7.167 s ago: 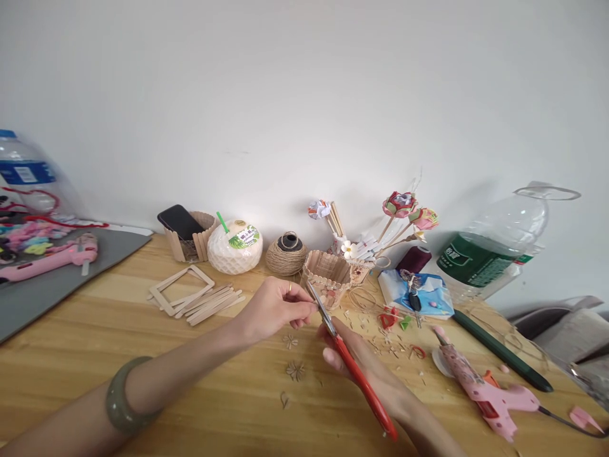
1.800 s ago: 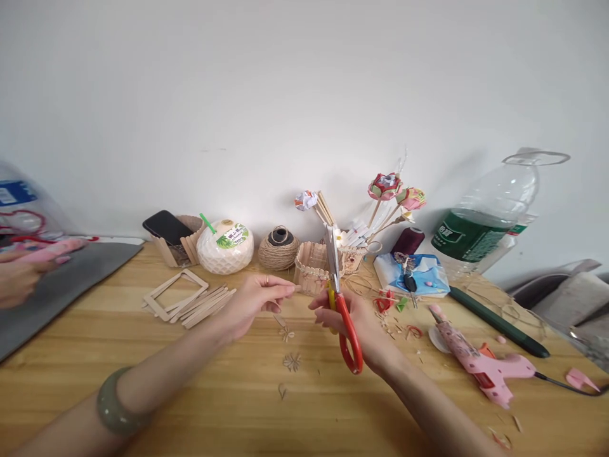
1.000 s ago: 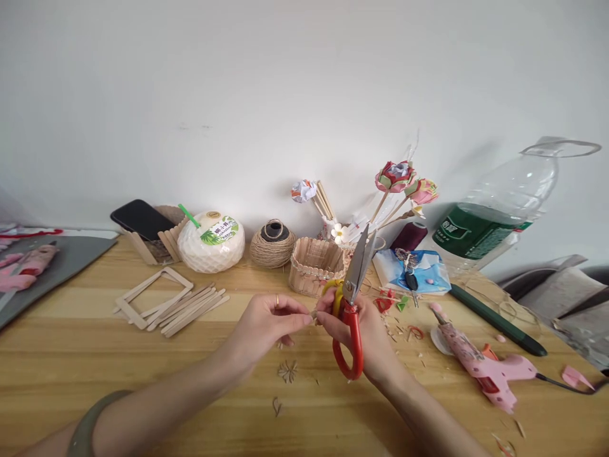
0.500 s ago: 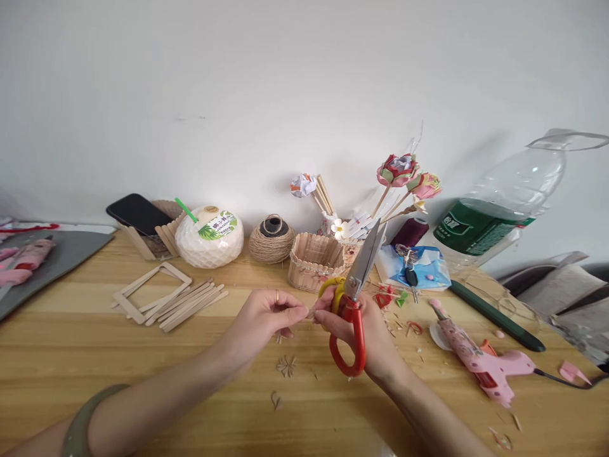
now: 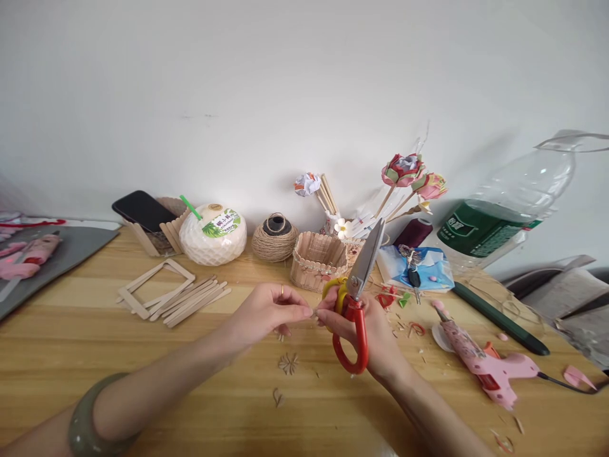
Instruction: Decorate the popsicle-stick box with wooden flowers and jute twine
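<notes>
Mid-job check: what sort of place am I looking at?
Likely a craft workspace, perhaps at home, though the room can't be confirmed. On the wooden table lie a pile of craft sticks and, at right, a pink glue gun; the right hand holds scissors.

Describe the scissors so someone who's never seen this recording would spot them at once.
Start at the wooden table and find the scalloped wooden basket near the middle. Just in front, the person's right hand holds the scissors, metal blades pointing up. Mismatched handles, one red and one yellow, set them apart from the tan basket.
</notes>
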